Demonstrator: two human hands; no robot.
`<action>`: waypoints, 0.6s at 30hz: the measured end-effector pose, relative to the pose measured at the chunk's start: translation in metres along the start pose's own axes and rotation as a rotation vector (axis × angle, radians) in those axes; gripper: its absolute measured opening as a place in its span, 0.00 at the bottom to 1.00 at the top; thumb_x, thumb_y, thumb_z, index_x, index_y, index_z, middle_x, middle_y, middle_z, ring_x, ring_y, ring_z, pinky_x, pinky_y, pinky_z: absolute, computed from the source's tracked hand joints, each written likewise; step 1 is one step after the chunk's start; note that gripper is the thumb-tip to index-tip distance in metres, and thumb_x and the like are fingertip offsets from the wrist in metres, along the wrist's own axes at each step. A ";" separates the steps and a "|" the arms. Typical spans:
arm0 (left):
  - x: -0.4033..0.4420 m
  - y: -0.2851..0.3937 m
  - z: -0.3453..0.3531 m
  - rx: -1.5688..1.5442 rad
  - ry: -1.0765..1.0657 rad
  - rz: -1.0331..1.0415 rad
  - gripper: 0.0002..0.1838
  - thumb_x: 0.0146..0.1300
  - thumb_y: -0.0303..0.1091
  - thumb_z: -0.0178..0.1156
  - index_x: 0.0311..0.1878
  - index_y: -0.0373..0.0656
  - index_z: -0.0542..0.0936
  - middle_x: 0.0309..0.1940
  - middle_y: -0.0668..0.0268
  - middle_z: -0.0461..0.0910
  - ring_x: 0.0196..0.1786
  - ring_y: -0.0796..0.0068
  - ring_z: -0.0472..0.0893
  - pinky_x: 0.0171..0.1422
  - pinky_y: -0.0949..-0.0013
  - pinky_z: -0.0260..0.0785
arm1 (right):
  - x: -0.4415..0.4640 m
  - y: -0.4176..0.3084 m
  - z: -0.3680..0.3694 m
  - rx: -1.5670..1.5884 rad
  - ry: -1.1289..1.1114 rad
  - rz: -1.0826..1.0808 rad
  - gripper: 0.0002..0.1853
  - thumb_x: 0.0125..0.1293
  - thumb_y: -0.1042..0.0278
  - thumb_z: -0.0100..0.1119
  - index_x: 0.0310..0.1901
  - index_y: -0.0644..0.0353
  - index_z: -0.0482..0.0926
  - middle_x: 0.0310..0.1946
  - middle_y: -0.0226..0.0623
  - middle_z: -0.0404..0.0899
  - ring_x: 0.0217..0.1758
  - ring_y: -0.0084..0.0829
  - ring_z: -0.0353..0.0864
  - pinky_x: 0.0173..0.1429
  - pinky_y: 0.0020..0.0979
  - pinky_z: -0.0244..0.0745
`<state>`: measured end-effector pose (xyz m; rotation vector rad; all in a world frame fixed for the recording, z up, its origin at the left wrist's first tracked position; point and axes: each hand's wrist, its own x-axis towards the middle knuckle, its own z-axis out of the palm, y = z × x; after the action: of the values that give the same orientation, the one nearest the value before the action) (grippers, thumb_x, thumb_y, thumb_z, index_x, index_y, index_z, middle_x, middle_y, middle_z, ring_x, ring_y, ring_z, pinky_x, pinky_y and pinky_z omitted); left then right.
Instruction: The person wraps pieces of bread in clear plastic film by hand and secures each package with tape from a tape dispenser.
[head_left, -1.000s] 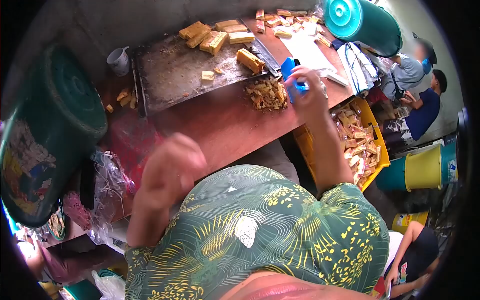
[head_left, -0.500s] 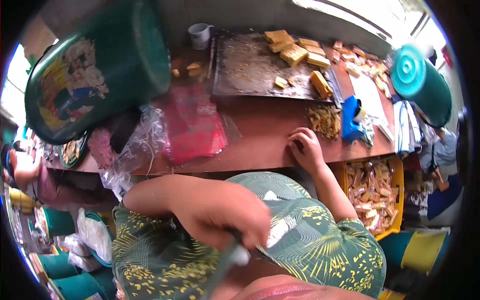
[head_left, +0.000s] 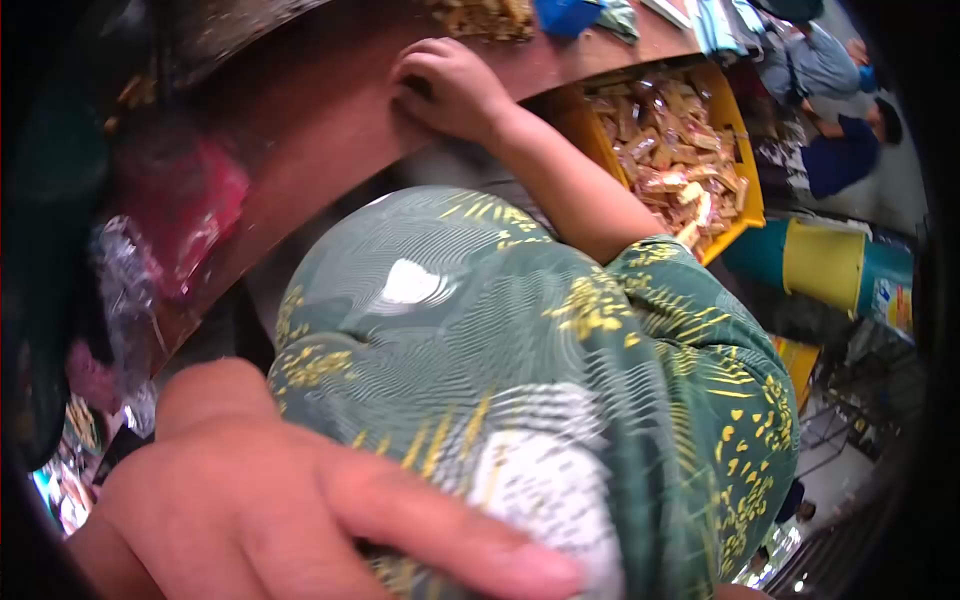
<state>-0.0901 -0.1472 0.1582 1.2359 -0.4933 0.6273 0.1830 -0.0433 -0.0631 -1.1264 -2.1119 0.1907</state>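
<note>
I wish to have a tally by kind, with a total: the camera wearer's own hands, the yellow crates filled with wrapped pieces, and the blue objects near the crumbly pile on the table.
Wearer's hands: 2 (left hand, right hand)
Yellow crate: 1
Blue object: 1, partly cut off
Total: 4

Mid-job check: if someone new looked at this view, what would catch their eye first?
Probably the left hand, looming large at the lower left in front of the green patterned shirt. Next, the yellow crate full of wrapped pieces at the upper right, beside the table. The loosely curled right hand shows at the table's near edge, top centre.
</note>
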 end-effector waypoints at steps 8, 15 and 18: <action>0.005 -0.019 -0.001 0.075 -0.022 0.002 0.23 0.81 0.42 0.49 0.75 0.58 0.61 0.57 0.57 0.86 0.65 0.55 0.80 0.80 0.45 0.52 | -0.001 0.002 -0.001 -0.006 -0.027 0.041 0.07 0.60 0.66 0.70 0.40 0.52 0.86 0.45 0.32 0.86 0.53 0.40 0.83 0.61 0.40 0.78; -0.001 -0.011 0.001 0.050 -0.045 0.042 0.24 0.81 0.42 0.49 0.76 0.59 0.60 0.58 0.60 0.85 0.68 0.56 0.77 0.82 0.44 0.47 | 0.001 0.000 -0.001 0.030 -0.006 0.039 0.08 0.58 0.65 0.71 0.39 0.52 0.86 0.43 0.32 0.86 0.51 0.41 0.83 0.61 0.40 0.78; -0.006 -0.004 -0.007 -0.014 -0.060 0.087 0.25 0.81 0.42 0.49 0.77 0.59 0.60 0.59 0.61 0.85 0.70 0.56 0.76 0.83 0.44 0.45 | -0.001 0.002 0.002 0.055 0.041 0.032 0.08 0.58 0.63 0.70 0.39 0.51 0.86 0.42 0.32 0.86 0.51 0.41 0.83 0.61 0.41 0.78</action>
<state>-0.0914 -0.1428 0.1495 1.2281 -0.6030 0.6607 0.1833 -0.0426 -0.0665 -1.1231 -2.0407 0.2375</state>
